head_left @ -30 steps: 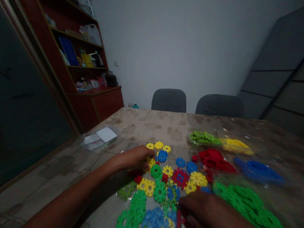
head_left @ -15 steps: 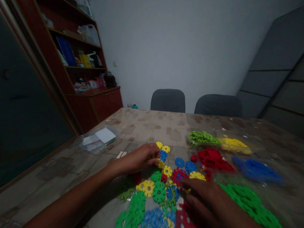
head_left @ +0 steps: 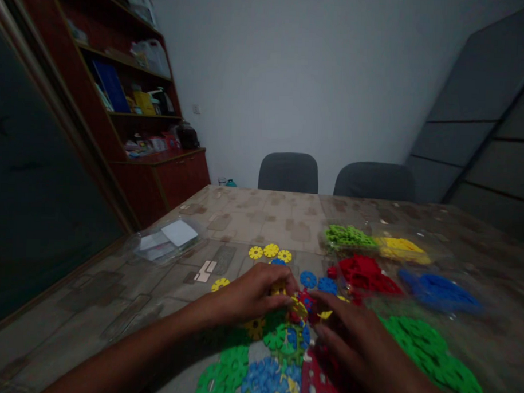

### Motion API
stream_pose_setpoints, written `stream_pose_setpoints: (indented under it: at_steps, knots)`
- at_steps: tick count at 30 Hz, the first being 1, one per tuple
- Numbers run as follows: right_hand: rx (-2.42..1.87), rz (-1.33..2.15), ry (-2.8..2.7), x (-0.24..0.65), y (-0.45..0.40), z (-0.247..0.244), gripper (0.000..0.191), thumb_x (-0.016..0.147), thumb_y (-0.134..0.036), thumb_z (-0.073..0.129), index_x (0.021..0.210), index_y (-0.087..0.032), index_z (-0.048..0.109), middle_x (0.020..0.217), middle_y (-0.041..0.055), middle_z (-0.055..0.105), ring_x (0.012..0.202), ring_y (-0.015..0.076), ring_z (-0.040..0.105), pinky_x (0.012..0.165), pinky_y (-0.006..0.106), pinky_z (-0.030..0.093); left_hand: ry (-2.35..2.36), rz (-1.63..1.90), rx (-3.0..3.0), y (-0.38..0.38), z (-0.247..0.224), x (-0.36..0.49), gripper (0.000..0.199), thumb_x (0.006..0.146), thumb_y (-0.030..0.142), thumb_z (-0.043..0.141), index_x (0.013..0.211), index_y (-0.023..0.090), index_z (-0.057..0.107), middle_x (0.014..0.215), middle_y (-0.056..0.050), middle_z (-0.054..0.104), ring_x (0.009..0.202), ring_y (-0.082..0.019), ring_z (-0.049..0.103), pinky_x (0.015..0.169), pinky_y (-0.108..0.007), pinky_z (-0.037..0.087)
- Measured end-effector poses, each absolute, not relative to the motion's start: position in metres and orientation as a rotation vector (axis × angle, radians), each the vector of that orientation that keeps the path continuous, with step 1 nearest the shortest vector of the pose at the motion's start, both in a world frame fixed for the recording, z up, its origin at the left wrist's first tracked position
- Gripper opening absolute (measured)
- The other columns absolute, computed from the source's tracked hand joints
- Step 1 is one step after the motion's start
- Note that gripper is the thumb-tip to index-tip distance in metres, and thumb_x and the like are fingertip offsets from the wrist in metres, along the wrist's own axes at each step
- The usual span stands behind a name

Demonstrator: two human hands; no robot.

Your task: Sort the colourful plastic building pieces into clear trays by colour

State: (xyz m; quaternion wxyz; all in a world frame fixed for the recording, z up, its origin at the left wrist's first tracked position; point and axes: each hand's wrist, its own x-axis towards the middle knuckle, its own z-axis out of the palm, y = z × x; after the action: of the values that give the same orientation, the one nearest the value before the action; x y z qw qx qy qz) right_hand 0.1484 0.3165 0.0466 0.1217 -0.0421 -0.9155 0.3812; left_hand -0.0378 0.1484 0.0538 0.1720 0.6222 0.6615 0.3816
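Observation:
My left hand (head_left: 265,291) pinches a yellow notched disc (head_left: 299,308) between thumb and fingertips, above the loose pieces in the middle. Facing it from the right, my right hand (head_left: 356,331) has its fingers closed around a yellow notched disc piece (head_left: 325,315), partly hidden by the fingers. Between and below the hands lie a red notched disc (head_left: 305,300), green notched discs (head_left: 275,336) and a blue notched disc (head_left: 291,335). Nearer to me are a cluster of blue pieces (head_left: 264,380), joined green discs (head_left: 234,362) and a red lattice piece (head_left: 316,379).
Clear trays at right hold light green pieces (head_left: 350,237), yellow pieces (head_left: 404,250), red pieces (head_left: 366,274), blue pieces (head_left: 445,292) and green discs (head_left: 432,351). A clear tray with white papers (head_left: 179,234) sits at left. Yellow discs (head_left: 271,250) lie beyond my left hand.
My left hand has moved right and slightly nearer, bringing a yellow disc close to my right hand. Yellow discs it had covered now show behind and left of it.

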Motion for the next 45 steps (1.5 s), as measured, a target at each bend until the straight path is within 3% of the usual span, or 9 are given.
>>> stream_pose_setpoints:
  at_steps: [7,11,14,17,20,26,31,40,45]
  knots:
    - [-0.198,1.34,-2.593,0.144,0.308,0.051,0.023,0.093,-0.038,0.049,0.077,-0.024,0.057,0.073,0.0033,0.068,0.065,0.0186,0.06,0.06,0.031,0.044,1.757,1.183,1.814,0.147,0.059,-0.017,0.009,0.099,0.014,0.059,0.105,0.02,0.062,0.123,-0.009,0.065,0.119,-0.023,0.06,0.104,-0.04,0.046]
    - [-0.209,1.314,-2.609,0.142,0.314,0.054,0.026,0.093,-0.039,0.047,0.076,-0.023,0.059,0.072,0.0035,0.066,0.064,0.018,0.058,0.057,0.029,0.042,1.811,1.023,1.791,0.141,0.059,-0.016,0.049,0.102,0.01,0.047,0.149,0.025,0.044,0.151,-0.013,0.052,0.141,-0.027,0.047,0.118,-0.047,0.037]
    - [-0.18,1.202,-2.609,0.14,0.316,0.056,0.024,0.093,-0.034,0.047,0.075,-0.023,0.059,0.07,0.003,0.067,0.063,0.017,0.059,0.057,0.028,0.042,1.84,1.003,1.715,0.141,0.056,-0.017,0.06,0.101,0.011,0.051,0.157,0.028,0.035,0.16,-0.014,0.042,0.147,-0.031,0.039,0.121,-0.05,0.031]
    - [-0.097,1.04,-2.585,0.142,0.317,0.056,0.02,0.095,-0.026,0.048,0.078,-0.023,0.058,0.075,0.003,0.069,0.065,0.0164,0.062,0.06,0.027,0.046,1.782,1.079,1.575,0.143,0.052,-0.018,0.063,0.099,0.014,0.057,0.157,0.028,0.037,0.148,-0.016,0.055,0.131,-0.032,0.055,0.113,-0.05,0.042]
    - [-0.027,0.895,-2.55,0.146,0.322,0.057,0.019,0.099,-0.023,0.047,0.084,-0.023,0.059,0.078,0.0032,0.069,0.065,0.0161,0.063,0.062,0.027,0.049,1.63,1.259,1.279,0.147,0.048,-0.02,0.061,0.094,0.013,0.06,0.151,0.027,0.043,0.114,-0.009,0.064,0.087,-0.021,0.071,0.081,-0.038,0.059]
    - [-0.061,0.821,-2.531,0.147,0.337,0.067,0.017,0.099,-0.025,0.05,0.085,-0.023,0.06,0.077,0.003,0.069,0.065,0.0176,0.064,0.059,0.028,0.049,1.636,1.487,1.065,0.153,0.045,-0.027,0.055,0.081,0.008,0.071,0.132,0.024,0.058,0.1,0.001,0.054,0.064,-0.007,0.06,0.055,-0.019,0.05]
    - [-0.013,1.033,-2.564,0.144,0.322,0.067,0.017,0.095,-0.023,0.05,0.082,-0.023,0.06,0.083,0.004,0.071,0.073,0.0182,0.067,0.065,0.029,0.05,1.654,1.436,1.12,0.153,0.045,-0.017,0.051,0.09,0.016,0.065,0.139,0.019,0.055,0.083,0.003,0.057,0.062,-0.01,0.063,0.059,-0.023,0.049]
    - [0.028,0.91,-2.53,0.144,0.319,0.064,0.016,0.09,-0.02,0.05,0.079,-0.023,0.06,0.072,0.0022,0.069,0.06,0.0156,0.063,0.055,0.026,0.045,1.573,1.326,1.214,0.147,0.045,-0.007,0.064,0.097,0.024,0.062,0.156,0.021,0.035,0.099,-0.007,0.07,0.087,-0.02,0.07,0.078,-0.033,0.054]
    - [-0.22,0.647,-2.38,0.142,0.384,0.086,0.018,0.089,-0.039,0.057,0.079,-0.025,0.064,0.066,0.0013,0.068,0.056,0.0184,0.063,0.053,0.03,0.044,1.612,1.395,1.206,0.152,0.051,-0.03,0.04,0.093,0.025,0.066,0.132,0.018,0.059,0.1,-0.008,0.073,0.087,-0.019,0.07,0.081,-0.035,0.054]
